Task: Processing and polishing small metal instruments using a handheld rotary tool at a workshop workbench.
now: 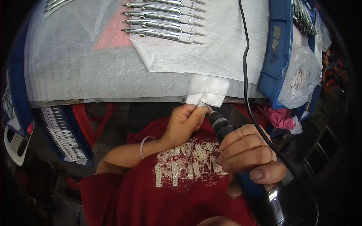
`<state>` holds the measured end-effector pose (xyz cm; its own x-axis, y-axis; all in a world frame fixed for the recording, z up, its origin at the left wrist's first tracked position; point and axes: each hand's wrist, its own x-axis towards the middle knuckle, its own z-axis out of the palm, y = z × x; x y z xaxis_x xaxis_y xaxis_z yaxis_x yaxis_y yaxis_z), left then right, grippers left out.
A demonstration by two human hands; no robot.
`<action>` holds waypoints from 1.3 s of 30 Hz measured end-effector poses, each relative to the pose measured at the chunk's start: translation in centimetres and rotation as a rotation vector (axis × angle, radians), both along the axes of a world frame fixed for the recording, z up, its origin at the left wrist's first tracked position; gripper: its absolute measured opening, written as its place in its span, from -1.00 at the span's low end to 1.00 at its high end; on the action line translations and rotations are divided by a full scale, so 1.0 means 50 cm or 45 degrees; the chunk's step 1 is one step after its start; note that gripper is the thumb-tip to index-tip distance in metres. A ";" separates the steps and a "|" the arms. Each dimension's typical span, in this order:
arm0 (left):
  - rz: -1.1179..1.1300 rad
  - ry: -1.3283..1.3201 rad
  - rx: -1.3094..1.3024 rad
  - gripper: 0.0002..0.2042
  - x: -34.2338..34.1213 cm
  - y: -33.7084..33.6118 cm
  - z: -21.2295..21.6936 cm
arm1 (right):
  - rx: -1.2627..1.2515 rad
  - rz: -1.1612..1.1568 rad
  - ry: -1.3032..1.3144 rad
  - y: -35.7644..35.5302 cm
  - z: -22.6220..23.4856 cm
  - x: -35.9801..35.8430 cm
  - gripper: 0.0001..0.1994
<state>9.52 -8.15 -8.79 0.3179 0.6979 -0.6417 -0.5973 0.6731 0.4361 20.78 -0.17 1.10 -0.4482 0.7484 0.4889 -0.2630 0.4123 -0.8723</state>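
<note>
At the near edge of the table, my left hand [184, 122] is closed around a small compass [203, 101]; its pale grip end lies over a white cloth pad [213, 84], and the rest is hidden by the fingers. My right hand [250, 152] grips a dark electric screwdriver [226, 130], its tip pointing up and left at the compass's head beside my left fingertips. Whether the bit touches a screw is too small to tell. Farther up the table lie several silver drawing compasses [162, 33], side by side in a row.
A black cable [246, 56] hangs down past my right hand. On the right, a blue bin [275, 56] stands beside a clear plastic bag [301, 79]. Below the table's left side, a blue tray [64, 133] holds rows of metal parts. White sheeting [230, 52] covers part of the table.
</note>
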 end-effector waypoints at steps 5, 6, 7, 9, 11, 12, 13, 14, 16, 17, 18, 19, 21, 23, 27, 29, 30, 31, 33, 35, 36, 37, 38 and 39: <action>-0.018 0.026 -0.030 -0.79 -0.005 -0.002 0.004 | 0.008 0.079 -0.085 0.013 0.012 -0.005 -0.60; -0.028 0.031 -0.025 -0.79 -0.004 -0.002 0.002 | -0.006 0.106 -0.128 0.016 0.014 -0.003 -0.61; -0.029 0.030 -0.026 -0.79 -0.004 -0.002 0.000 | -0.007 0.105 -0.130 0.017 0.012 -0.001 -0.61; -0.055 0.020 -0.030 -0.79 -0.004 -0.001 -0.001 | -0.027 0.122 -0.114 0.020 0.009 -0.001 -0.60; -0.048 0.003 -0.023 -0.80 -0.001 -0.006 -0.006 | -0.049 0.121 -0.097 0.018 0.006 -0.002 -0.59; -0.036 -0.005 -0.014 -0.80 -0.001 -0.010 -0.009 | -0.067 0.124 -0.072 0.016 0.005 -0.004 -0.59; -0.030 -0.005 -0.017 -0.80 -0.002 -0.013 -0.010 | -0.070 0.130 -0.072 0.017 0.007 -0.005 -0.59; -0.034 0.000 -0.023 -0.81 -0.002 -0.016 -0.012 | -0.071 0.162 -0.108 0.020 0.010 -0.005 -0.59; -0.039 -0.002 -0.029 -0.81 -0.003 -0.017 -0.008 | -0.073 0.192 -0.151 0.026 0.017 -0.009 -0.58; -0.042 0.009 -0.038 -0.82 -0.005 -0.017 -0.005 | -0.084 0.229 -0.131 0.031 0.017 -0.012 -0.58; -0.047 0.019 -0.042 -0.82 -0.005 -0.016 -0.005 | -0.090 0.262 -0.111 0.035 0.015 -0.013 -0.59; -0.048 0.019 -0.037 -0.82 -0.004 -0.015 -0.005 | -0.084 0.261 -0.112 0.036 0.015 -0.011 -0.59; -0.041 -0.015 -0.049 -0.81 -0.002 -0.014 -0.009 | -0.002 0.305 -0.193 0.037 0.012 -0.008 -0.58; -0.049 -0.007 -0.025 -0.81 -0.004 -0.008 -0.009 | 0.020 0.328 -0.207 0.042 0.013 -0.007 -0.57; -0.056 -0.005 0.014 -0.79 -0.004 -0.009 -0.014 | 0.006 0.118 -0.018 0.017 0.000 -0.015 -0.59; -0.050 0.032 0.016 -0.79 -0.005 -0.009 -0.014 | 0.001 0.117 0.017 0.016 -0.007 -0.011 -0.59; -0.054 0.049 0.028 -0.79 -0.004 -0.008 -0.012 | 0.005 0.106 0.030 0.015 -0.006 -0.010 -0.59; -0.055 0.047 0.028 -0.79 -0.004 -0.007 -0.010 | 0.004 0.105 0.028 0.013 -0.004 -0.011 -0.59; -0.029 0.031 -0.001 -0.78 -0.004 -0.004 -0.005 | 0.031 0.060 0.047 0.008 0.001 -0.015 -0.60; -0.048 0.041 0.005 -0.79 -0.004 -0.005 -0.005 | 0.034 0.096 0.020 0.015 0.006 -0.018 -0.60; -0.071 0.068 0.004 -0.79 -0.004 -0.006 -0.008 | 0.031 0.111 0.016 0.016 0.004 -0.017 -0.60; -0.075 0.070 0.002 -0.79 -0.003 -0.006 -0.009 | 0.029 0.125 0.012 0.018 0.002 -0.016 -0.60; -0.064 0.054 0.004 -0.79 -0.002 -0.006 -0.009 | 0.018 0.133 0.022 0.018 0.001 -0.016 -0.60; -0.050 0.037 0.004 -0.79 -0.002 -0.007 -0.010 | 0.009 0.138 0.027 0.022 0.003 -0.014 -0.61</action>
